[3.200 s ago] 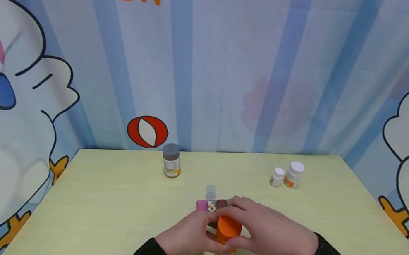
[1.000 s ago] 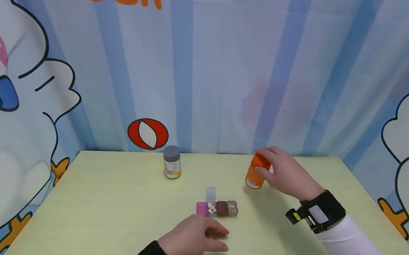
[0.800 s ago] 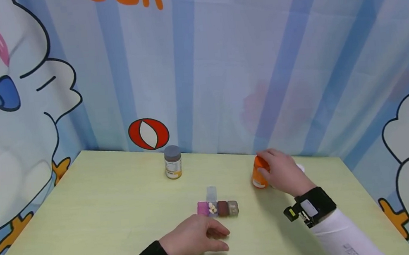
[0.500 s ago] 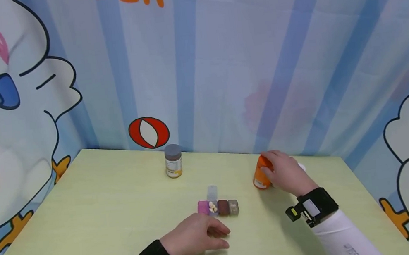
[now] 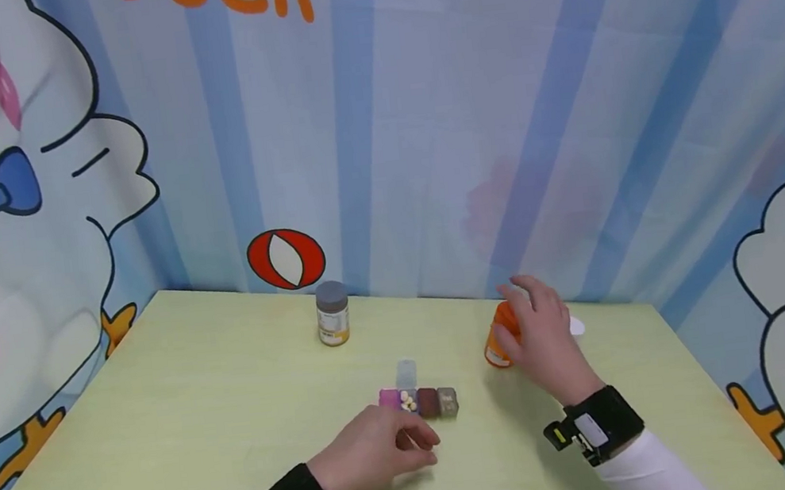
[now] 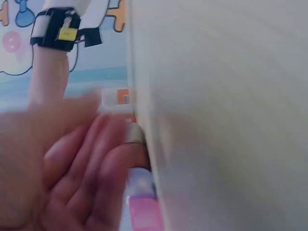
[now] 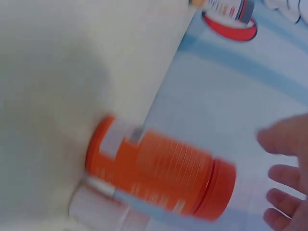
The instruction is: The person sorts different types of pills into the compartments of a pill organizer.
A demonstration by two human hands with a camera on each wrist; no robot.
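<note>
At two o'clock from one four-compartment pillbox (image 5: 427,403), one orange bottle (image 7: 166,166) stands beside the relaxed, empty right hand (image 5: 546,352); the left hand (image 5: 371,452) holds nothing.

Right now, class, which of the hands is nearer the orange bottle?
Right: the right hand is close to the orange bottle, not touching its cap; the left hand is farther off, by the pill box.
</note>
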